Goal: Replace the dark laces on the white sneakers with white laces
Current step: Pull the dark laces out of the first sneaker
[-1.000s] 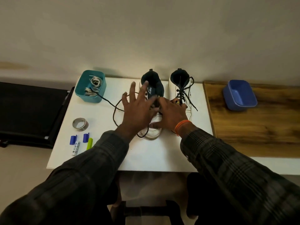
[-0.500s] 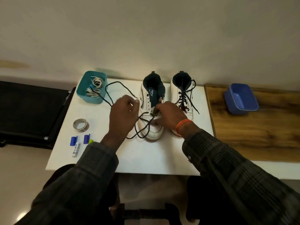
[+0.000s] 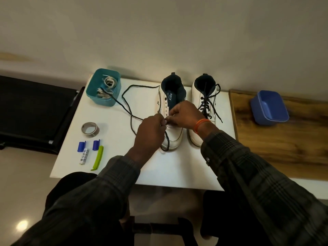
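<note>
**Materials and finishes on the two tables**

The table (image 3: 113, 167) top is white, smooth and matt. The two sneakers (image 3: 174, 137) look like smooth white leather-like material with a dark cloth lining. The dark lace (image 3: 127, 107) is thin woven cord. The teal bin (image 3: 104, 99) and the blue bin (image 3: 269, 108) are smooth plastic. The tape roll (image 3: 90, 130) has a grey, slightly shiny surface. The right table (image 3: 284, 150) shows brown wood grain. The sleeves (image 3: 266, 183) are dark checked cloth.
</note>
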